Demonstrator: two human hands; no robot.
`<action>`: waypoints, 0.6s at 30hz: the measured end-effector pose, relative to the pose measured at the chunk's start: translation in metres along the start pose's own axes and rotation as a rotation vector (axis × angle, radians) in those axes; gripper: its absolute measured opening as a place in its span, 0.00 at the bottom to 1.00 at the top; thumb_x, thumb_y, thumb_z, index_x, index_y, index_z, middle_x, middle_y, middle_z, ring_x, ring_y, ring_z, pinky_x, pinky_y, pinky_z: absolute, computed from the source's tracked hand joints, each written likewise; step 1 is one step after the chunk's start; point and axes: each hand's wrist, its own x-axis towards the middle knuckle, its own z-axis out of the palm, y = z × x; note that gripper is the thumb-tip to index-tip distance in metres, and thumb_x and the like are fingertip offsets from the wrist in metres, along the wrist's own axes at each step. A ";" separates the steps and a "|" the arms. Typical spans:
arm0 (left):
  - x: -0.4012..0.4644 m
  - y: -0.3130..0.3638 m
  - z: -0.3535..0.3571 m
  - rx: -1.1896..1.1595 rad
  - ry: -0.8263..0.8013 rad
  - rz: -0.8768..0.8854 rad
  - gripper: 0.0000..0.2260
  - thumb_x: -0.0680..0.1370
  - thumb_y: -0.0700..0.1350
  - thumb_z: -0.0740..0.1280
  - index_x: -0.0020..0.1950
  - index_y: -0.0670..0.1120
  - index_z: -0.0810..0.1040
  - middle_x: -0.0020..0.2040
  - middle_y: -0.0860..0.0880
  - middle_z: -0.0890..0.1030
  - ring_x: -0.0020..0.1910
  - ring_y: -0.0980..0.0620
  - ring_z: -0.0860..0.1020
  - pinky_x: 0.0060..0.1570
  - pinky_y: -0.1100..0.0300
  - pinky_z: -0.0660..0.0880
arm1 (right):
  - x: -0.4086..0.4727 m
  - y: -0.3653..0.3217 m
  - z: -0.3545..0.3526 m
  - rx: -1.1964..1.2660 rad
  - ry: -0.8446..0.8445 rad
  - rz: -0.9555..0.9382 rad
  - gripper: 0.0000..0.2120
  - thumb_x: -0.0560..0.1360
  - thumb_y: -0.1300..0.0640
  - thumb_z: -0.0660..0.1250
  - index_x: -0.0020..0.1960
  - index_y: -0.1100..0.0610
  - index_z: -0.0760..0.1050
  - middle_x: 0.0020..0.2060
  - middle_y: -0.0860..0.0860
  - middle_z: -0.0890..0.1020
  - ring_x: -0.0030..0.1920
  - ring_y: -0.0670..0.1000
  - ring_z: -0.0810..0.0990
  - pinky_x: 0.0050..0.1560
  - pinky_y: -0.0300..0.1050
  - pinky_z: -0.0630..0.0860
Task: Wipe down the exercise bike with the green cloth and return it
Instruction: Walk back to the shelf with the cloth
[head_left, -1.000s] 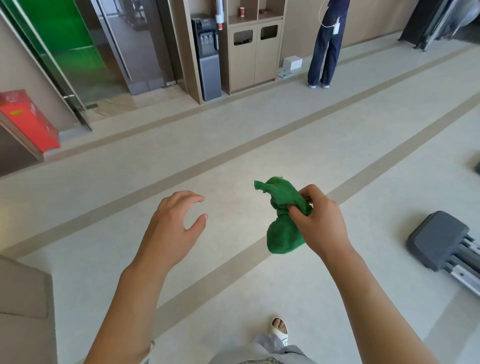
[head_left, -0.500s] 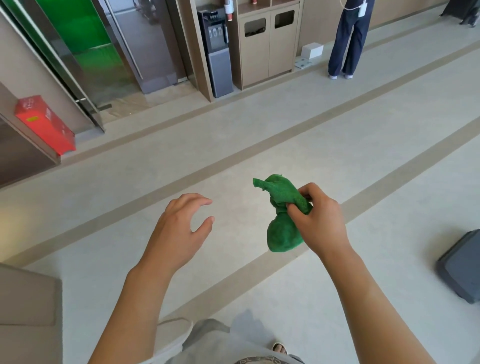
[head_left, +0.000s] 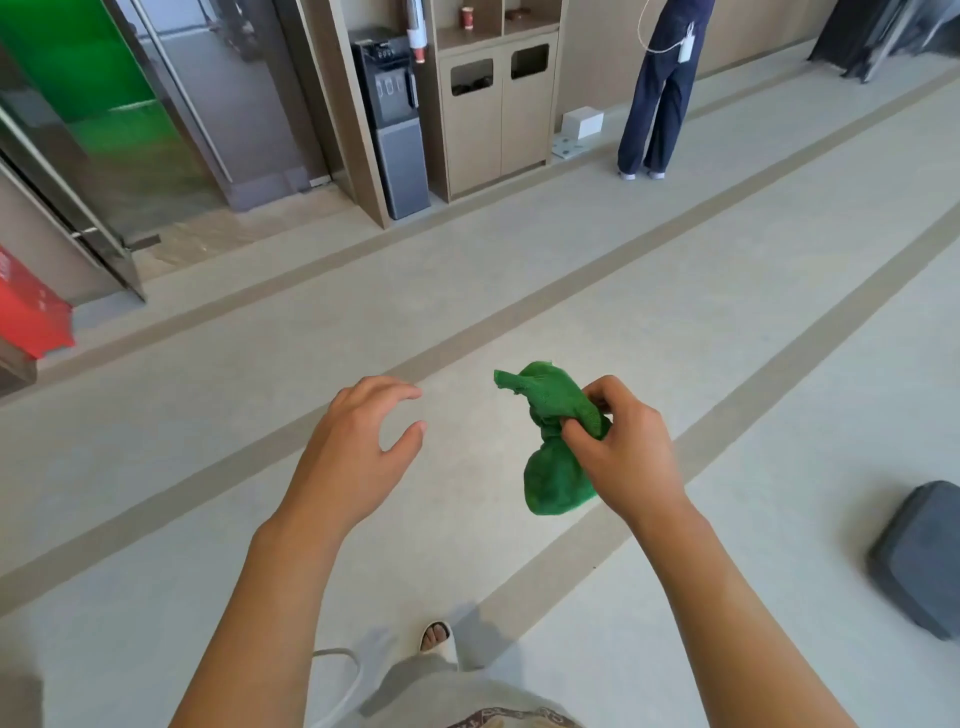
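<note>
Green cloth (head_left: 558, 457) bunched in right hand (head_left: 626, 452), left hand (head_left: 353, 447) empty — relaxed

Nubby matt green cloth (head_left: 556, 447), smooth matt pale floor (head_left: 675, 322), wood-grain cabinet (head_left: 498, 119), brushed-metal door frame (head_left: 78, 208).

You are standing in a gym or office-building lobby: a wide pale floor (head_left: 519, 270) with darker stripes, a water dispenser (head_left: 390, 119) beside a wooden cabinet (head_left: 496, 119) with bin openings, and glass doors (head_left: 104, 130) on the left.
</note>
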 end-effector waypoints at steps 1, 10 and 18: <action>0.016 -0.007 -0.007 -0.001 0.000 0.016 0.13 0.81 0.51 0.69 0.66 0.56 0.79 0.63 0.63 0.75 0.66 0.58 0.72 0.64 0.60 0.70 | 0.009 -0.008 0.006 -0.003 0.003 0.000 0.07 0.75 0.57 0.69 0.46 0.47 0.73 0.38 0.45 0.82 0.35 0.50 0.78 0.37 0.54 0.78; 0.109 -0.088 -0.055 -0.033 -0.003 0.075 0.12 0.81 0.50 0.70 0.64 0.56 0.80 0.62 0.62 0.75 0.64 0.56 0.74 0.63 0.59 0.70 | 0.082 -0.076 0.074 -0.011 0.061 0.000 0.07 0.74 0.57 0.69 0.46 0.47 0.72 0.38 0.46 0.82 0.34 0.50 0.77 0.34 0.48 0.74; 0.148 -0.144 -0.067 -0.080 0.026 0.013 0.12 0.81 0.50 0.70 0.64 0.54 0.80 0.61 0.62 0.76 0.63 0.55 0.75 0.62 0.60 0.71 | 0.143 -0.108 0.117 -0.099 0.013 -0.041 0.07 0.74 0.56 0.70 0.47 0.48 0.73 0.39 0.46 0.82 0.35 0.50 0.77 0.33 0.45 0.72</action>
